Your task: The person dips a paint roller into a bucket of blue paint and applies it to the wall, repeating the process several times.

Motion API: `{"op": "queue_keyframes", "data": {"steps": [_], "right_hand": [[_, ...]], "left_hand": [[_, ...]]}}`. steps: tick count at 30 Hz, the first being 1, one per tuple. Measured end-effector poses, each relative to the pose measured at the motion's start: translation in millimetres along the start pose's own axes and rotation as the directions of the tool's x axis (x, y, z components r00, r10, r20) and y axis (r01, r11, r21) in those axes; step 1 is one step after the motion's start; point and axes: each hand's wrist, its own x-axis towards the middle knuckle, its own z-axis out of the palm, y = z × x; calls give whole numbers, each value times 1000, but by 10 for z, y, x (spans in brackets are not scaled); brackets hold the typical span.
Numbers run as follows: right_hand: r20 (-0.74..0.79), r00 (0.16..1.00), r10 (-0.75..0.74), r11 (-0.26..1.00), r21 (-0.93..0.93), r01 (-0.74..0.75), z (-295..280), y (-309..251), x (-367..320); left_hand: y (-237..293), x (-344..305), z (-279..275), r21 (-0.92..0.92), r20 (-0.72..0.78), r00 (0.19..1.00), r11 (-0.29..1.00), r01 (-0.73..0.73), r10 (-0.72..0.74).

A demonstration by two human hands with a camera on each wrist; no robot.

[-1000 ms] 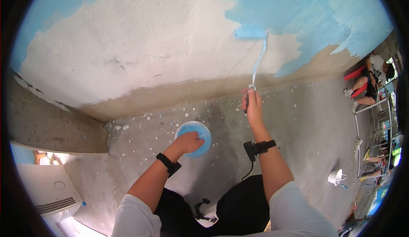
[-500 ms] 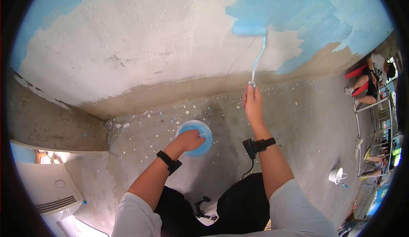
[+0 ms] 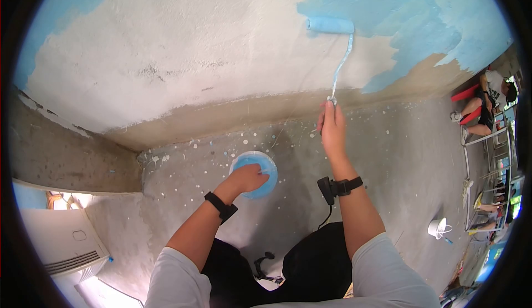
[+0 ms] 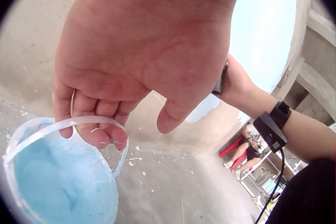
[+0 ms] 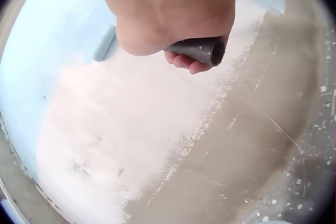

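Note:
My right hand [image 3: 334, 128] grips the dark handle [image 5: 197, 50] of a paint roller, its frame smeared with light blue paint. The blue roller sleeve [image 3: 331, 25] lies against the wall, at the border between white and freshly blue areas. My left hand [image 3: 247, 178] is over a white bucket [image 3: 273, 164] of light blue paint on the floor. In the left wrist view its fingers [image 4: 100, 134] curl at the bucket's thin white bail [image 4: 58, 126], by the rim, with the thumb held apart.
A bare brown strip [image 3: 233, 108] runs along the wall's foot, above a paint-spotted grey floor [image 3: 388, 158]. A small white bucket [image 3: 436, 228] stands at the right. Farther right, a person [image 3: 487, 100] sits on a red chair near metal frames. A white appliance [image 3: 61, 241] is at lower left.
The roller has moved up the wall and slightly right, my right hand rising with it. My left hand stays at the bucket.

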Motion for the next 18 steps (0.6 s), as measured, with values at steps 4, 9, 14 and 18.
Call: {"op": "queue_keyframes", "data": {"steps": [4, 9, 14, 18], "right_hand": [[73, 997, 0, 993, -120, 9, 1, 128, 32], [169, 985, 20, 969, -246, 23, -83, 582, 90], [207, 977, 41, 978, -209, 3, -71, 601, 80], [174, 984, 28, 991, -131, -5, 7, 320, 87]], "left_hand": [[-3, 3, -3, 2, 14, 1000, 1000, 6, -6], [19, 2, -16, 9, 31, 999, 1000, 12, -12], [29, -9, -31, 1, 27, 1000, 1000, 8, -8], [45, -23, -59, -4, 27, 1000, 1000, 9, -9]]}}
